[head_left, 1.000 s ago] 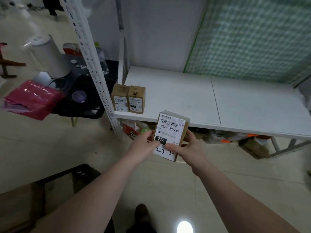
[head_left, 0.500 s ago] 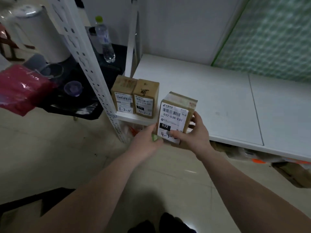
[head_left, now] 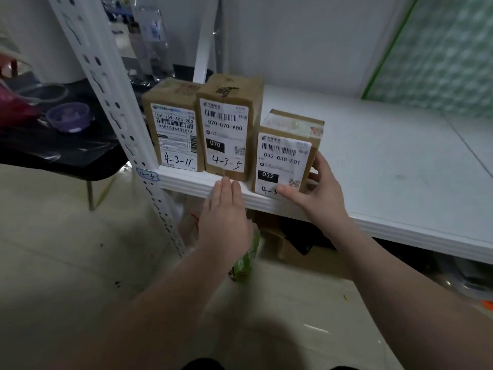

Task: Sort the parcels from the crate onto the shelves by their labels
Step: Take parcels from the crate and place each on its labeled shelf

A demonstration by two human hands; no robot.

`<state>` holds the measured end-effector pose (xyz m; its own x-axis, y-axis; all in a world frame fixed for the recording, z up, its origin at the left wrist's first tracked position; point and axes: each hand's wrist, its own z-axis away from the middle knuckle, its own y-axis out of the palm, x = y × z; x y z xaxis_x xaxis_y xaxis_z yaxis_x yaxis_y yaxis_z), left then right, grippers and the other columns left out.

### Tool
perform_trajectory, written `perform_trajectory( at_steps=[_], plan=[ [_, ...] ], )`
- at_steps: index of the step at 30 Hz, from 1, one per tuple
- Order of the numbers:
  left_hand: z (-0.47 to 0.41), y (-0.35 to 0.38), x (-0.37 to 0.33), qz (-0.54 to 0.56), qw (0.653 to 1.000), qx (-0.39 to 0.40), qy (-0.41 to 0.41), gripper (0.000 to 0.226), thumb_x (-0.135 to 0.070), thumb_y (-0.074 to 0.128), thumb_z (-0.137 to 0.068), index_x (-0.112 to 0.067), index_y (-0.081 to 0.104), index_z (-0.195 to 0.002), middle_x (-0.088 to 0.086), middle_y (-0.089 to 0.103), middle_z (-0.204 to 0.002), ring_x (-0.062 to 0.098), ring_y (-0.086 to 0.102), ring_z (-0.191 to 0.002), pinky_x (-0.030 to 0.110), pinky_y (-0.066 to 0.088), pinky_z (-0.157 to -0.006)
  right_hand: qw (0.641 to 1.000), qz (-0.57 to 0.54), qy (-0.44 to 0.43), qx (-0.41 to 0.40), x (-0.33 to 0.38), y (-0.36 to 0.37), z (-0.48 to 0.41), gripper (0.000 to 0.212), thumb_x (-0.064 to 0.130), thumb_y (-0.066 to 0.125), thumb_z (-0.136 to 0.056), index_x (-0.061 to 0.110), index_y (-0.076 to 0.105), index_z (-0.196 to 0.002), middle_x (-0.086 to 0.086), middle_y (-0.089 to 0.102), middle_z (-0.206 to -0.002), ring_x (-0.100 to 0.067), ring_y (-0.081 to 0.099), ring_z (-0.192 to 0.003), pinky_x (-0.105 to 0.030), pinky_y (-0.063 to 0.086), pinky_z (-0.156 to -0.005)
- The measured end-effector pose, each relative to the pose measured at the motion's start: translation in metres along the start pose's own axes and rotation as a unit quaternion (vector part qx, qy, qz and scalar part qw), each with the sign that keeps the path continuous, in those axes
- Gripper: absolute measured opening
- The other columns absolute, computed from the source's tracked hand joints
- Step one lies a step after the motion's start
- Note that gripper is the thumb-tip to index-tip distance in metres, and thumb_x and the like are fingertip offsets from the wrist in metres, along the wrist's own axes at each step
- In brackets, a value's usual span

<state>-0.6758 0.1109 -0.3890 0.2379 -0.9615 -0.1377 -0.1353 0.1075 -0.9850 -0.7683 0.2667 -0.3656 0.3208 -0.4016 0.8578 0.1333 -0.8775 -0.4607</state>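
Parcel 4-3-11 (head_left: pixel 174 129) and parcel 4-3-5 (head_left: pixel 226 124) stood at shelf (head_left: pixel 400 161) front-left corner. Just beside them, third parcel (head_left: pixel 285 156) sat on front edge, right hand (head_left: pixel 317 193) gripping it. Left hand (head_left: pixel 226 217) flat, fingers straight, at shelf lip. Crate out of view, so remainder unknown.

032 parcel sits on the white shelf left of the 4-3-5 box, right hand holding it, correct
Not left: the head view shows the 032 parcel right of the 4-3-5 box on the white shelf, right hand holding it.
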Motion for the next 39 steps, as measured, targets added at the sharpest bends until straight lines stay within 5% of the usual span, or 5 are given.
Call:
perform_trajectory(
  at_steps=[12,16,19,25,39],
  plan=[
    [0.008,0.018,-0.009,0.032,0.999,-0.028,-0.016,0.085,-0.029,0.048,-0.092,-0.003,-0.009,-0.15,0.02,-0.012,-0.158,0.032,-0.01,-0.147,0.044,-0.003,-0.12,0.99,0.135,-0.041,-0.005,-0.011,0.017,-0.001,0.081,0.063,0.074,-0.069,0.03,0.04,-0.135,0.011,0.061,-0.129,-0.013,0.058,-0.116,-0.042,0.056,-0.087],
    [0.008,0.003,-0.004,0.044,0.999,-0.001,-0.01,0.091,-0.038,0.054,-0.088,-0.008,-0.004,-0.151,0.014,-0.008,-0.16,0.028,-0.004,-0.147,0.047,0.007,-0.119,0.984,0.162,-0.028,-0.07,-0.012,0.012,0.012,0.106,0.062,0.071,-0.074,0.016,0.017,-0.154,-0.011,0.029,-0.154,-0.026,0.026,-0.141,-0.039,0.026,-0.116],
    [0.005,-0.005,0.006,0.029,0.999,0.023,0.009,0.086,-0.039,0.051,-0.09,-0.012,-0.002,-0.152,0.011,-0.006,-0.16,0.026,-0.004,-0.148,0.049,0.009,-0.119,0.906,0.278,-0.255,-0.192,-0.006,0.005,0.034,0.075,0.047,0.061,-0.087,0.008,0.032,-0.144,-0.022,0.034,-0.144,-0.036,0.033,-0.133,-0.053,0.033,-0.11],
    [0.01,0.002,0.006,-0.01,1.0,0.019,0.021,0.097,-0.037,0.058,-0.086,-0.009,-0.009,-0.151,0.011,-0.01,-0.159,0.027,-0.004,-0.147,0.049,0.014,-0.118,0.731,0.529,-0.432,0.014,-0.028,0.022,0.032,0.074,0.051,0.032,-0.092,0.01,0.017,-0.152,-0.008,0.016,-0.162,-0.025,-0.01,-0.151,-0.047,-0.006,-0.12],
    [0.009,0.005,0.006,-0.038,0.999,0.023,0.019,0.096,-0.031,0.057,-0.088,-0.009,-0.012,-0.15,0.013,-0.013,-0.159,0.029,-0.006,-0.147,0.048,0.011,-0.119,0.763,0.545,-0.339,0.069,-0.039,0.028,0.008,0.084,0.062,0.03,-0.088,0.007,0.024,-0.151,-0.009,0.012,-0.16,-0.023,-0.017,-0.149,-0.063,0.013,-0.111]
  ],
)
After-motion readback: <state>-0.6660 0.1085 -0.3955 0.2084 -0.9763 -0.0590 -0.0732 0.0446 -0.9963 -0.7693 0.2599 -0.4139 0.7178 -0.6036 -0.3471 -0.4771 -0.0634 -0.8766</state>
